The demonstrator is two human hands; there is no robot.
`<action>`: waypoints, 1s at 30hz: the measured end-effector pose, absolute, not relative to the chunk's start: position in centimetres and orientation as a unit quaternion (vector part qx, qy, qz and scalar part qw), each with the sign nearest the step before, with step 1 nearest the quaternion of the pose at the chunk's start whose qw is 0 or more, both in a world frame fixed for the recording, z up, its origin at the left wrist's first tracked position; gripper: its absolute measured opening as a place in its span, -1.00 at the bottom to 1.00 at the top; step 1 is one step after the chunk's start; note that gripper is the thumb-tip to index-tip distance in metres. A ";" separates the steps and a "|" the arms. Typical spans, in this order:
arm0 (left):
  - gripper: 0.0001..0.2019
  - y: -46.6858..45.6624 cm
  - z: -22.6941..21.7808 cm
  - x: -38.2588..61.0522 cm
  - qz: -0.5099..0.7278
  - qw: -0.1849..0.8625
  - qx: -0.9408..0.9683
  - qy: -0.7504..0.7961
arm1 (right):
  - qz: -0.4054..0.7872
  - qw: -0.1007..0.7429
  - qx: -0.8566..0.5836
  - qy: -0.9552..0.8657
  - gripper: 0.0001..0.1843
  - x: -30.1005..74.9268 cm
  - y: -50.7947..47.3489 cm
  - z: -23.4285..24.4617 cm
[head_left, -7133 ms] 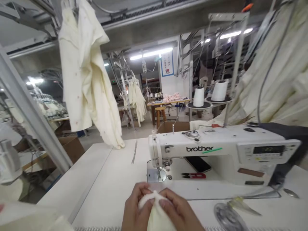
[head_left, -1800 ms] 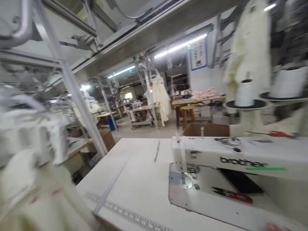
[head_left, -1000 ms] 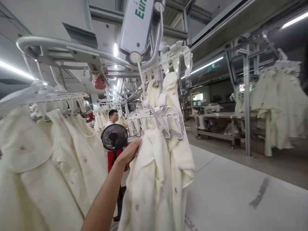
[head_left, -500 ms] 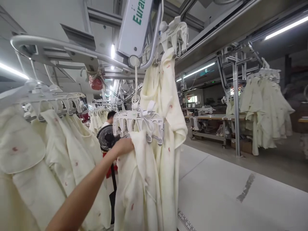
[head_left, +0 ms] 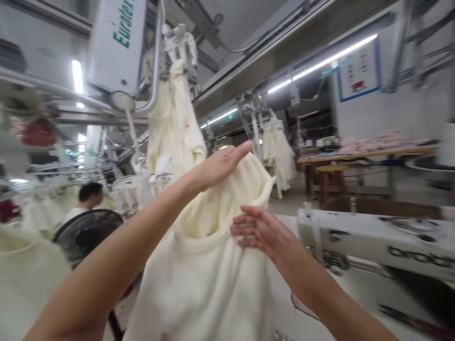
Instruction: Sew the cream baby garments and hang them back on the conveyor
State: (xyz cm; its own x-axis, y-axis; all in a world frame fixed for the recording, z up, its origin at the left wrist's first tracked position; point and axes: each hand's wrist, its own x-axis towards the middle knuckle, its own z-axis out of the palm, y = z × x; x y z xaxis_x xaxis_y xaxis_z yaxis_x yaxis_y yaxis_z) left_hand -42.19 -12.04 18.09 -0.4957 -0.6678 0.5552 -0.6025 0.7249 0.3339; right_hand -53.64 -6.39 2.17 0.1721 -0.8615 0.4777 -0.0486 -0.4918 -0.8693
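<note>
A cream fleece garment (head_left: pixel 209 279) hangs in front of me, its curved, bound opening (head_left: pixel 202 244) facing up. My left hand (head_left: pixel 225 166) is at the garment's upper edge; the cloth hangs from it and its fingers are partly hidden, the thumb stretched out to the right. Beside the opening's right edge is my right hand (head_left: pixel 261 232), fingers extended and slightly blurred, at the cloth or just in front of it. More cream garments (head_left: pixel 177 113) hang behind from a clip hanger (head_left: pixel 181 49).
At the right stands a white sewing machine (head_left: pixel 377 237), with dark scissors (head_left: pixel 408 319) on its table. A black fan (head_left: pixel 87 234) and a person (head_left: pixel 85 201) are at the left. Overhead are a rail (head_left: pixel 156 80) and a white box (head_left: pixel 117 47). Farther back is a wooden stool (head_left: pixel 329 177).
The view has turned right, bringing the sewing machine in. My left hand has moved from the hanger with a garment, now drawn close. My right hand has come into view.
</note>
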 end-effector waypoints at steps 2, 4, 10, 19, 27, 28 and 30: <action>-0.72 -11.6 17.7 -44.7 -0.016 0.309 0.331 -0.891 | -0.611 0.374 -0.593 0.368 -0.39 -54.0 -8.0 3.3; -0.74 -11.1 17.1 -45.6 -0.039 0.310 0.304 -0.900 | -0.641 0.287 -0.554 0.447 -0.49 -54.9 -9.1 2.7; -0.71 -11.1 14.3 -43.1 -0.315 0.329 0.292 -0.841 | -0.599 0.132 -0.553 0.563 -0.71 -58.5 -7.7 -0.9; -0.82 -14.8 0.9 -37.7 -0.153 0.031 0.434 -0.887 | -0.506 0.640 -0.452 0.362 -0.40 -61.4 -2.3 -9.1; -0.68 -13.0 -7.7 -44.9 -0.287 0.142 0.261 -0.911 | -0.560 0.516 -0.489 0.424 -0.57 -60.4 -2.5 -12.1; -0.76 -12.8 -7.9 -45.8 -0.337 0.156 0.257 -0.892 | -0.557 0.508 -0.494 0.433 -0.57 -60.9 -2.2 -12.1; -0.86 -12.5 -8.3 -46.9 -0.410 0.178 0.271 -0.853 | -0.549 0.502 -0.489 0.455 -0.57 -61.9 -1.4 -12.1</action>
